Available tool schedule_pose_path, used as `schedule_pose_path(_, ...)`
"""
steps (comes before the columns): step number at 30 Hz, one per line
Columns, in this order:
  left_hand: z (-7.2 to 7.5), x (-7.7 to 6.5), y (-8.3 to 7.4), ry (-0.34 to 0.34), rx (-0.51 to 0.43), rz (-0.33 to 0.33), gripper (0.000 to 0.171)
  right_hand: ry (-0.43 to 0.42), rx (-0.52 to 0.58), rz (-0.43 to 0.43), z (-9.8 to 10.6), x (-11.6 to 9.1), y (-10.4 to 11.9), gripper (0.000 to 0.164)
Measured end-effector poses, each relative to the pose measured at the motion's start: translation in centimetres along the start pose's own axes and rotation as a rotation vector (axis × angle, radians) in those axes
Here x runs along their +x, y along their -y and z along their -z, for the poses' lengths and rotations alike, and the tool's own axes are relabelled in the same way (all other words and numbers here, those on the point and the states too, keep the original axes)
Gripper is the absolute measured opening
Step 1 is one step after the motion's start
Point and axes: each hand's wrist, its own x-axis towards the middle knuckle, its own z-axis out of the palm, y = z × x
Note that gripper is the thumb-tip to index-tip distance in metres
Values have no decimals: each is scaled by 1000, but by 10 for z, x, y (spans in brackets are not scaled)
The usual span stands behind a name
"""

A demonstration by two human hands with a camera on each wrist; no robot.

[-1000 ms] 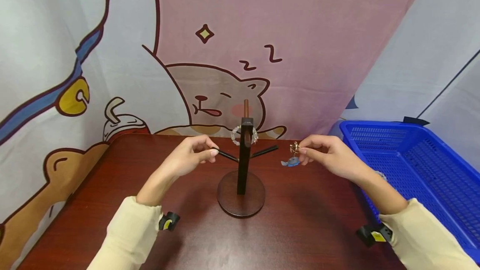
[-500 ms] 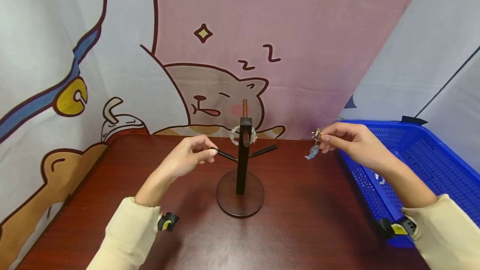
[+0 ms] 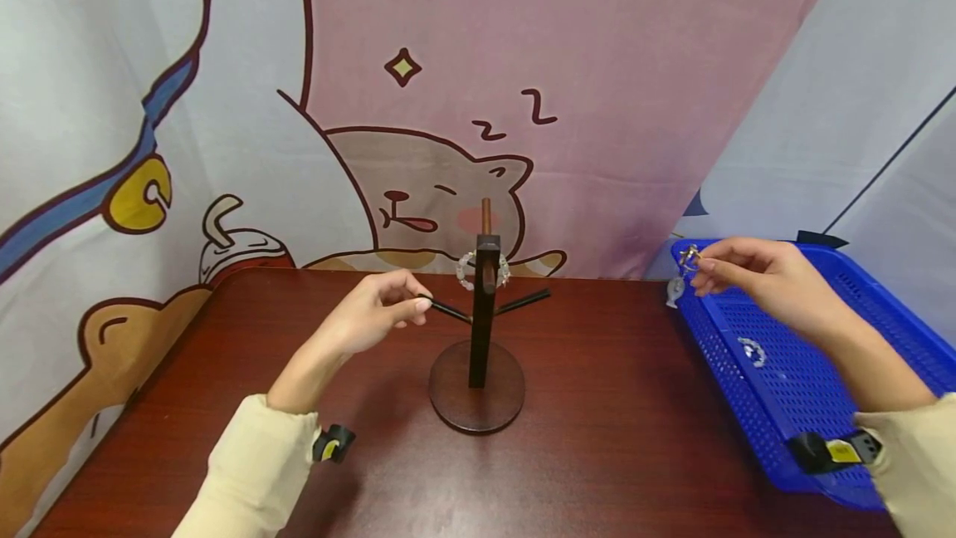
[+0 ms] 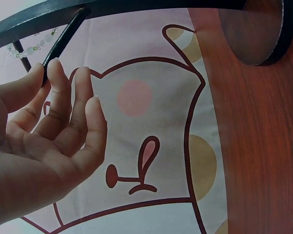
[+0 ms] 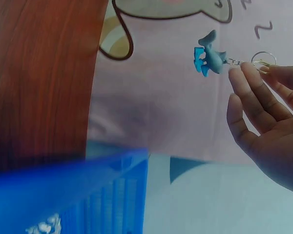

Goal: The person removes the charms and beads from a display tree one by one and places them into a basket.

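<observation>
My left hand [image 3: 377, 314] pinches the end of a thin black peg [image 3: 451, 309] on a dark wooden display stand [image 3: 482, 347]. In the left wrist view the thumb and index finger meet at the peg's tip, the other fingers held apart. A clear beaded bracelet [image 3: 465, 271] hangs high on the stand, partly behind its post. My right hand [image 3: 777, 285] pinches a keychain [image 5: 215, 59] by its metal ring, above the near-left rim of the blue basket. From the ring dangles a grey-blue dolphin-like charm with a bright blue piece, plain in the right wrist view.
A blue plastic basket [image 3: 728, 405] stands at the table's right side, with another beaded bracelet [image 3: 753, 352] inside. The reddish-brown table [image 3: 590, 438] ends at a cartoon-printed cloth [image 3: 612, 106]. On the stand's right side a second black peg [image 3: 524, 301] juts out.
My right hand has moved right with the keychain, from beside the stand to the basket's left rim. The bracelet in the basket has come into fuller view. My left hand stays on the peg.
</observation>
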Motion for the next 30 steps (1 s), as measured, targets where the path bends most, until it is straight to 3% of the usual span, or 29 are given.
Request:
schedule_pose_path(17,0,-1,0,5,1,0,11,-78,9,-127,40,-17,-51,17)
schedule_pose_path(24,0,-1,1,9,2,4,13,-29,164,-120,48,-25,-74,26)
schedule_pose_path(30,0,0,1,10,5,3,13,-46,168,-175,50,-29,-91,27)
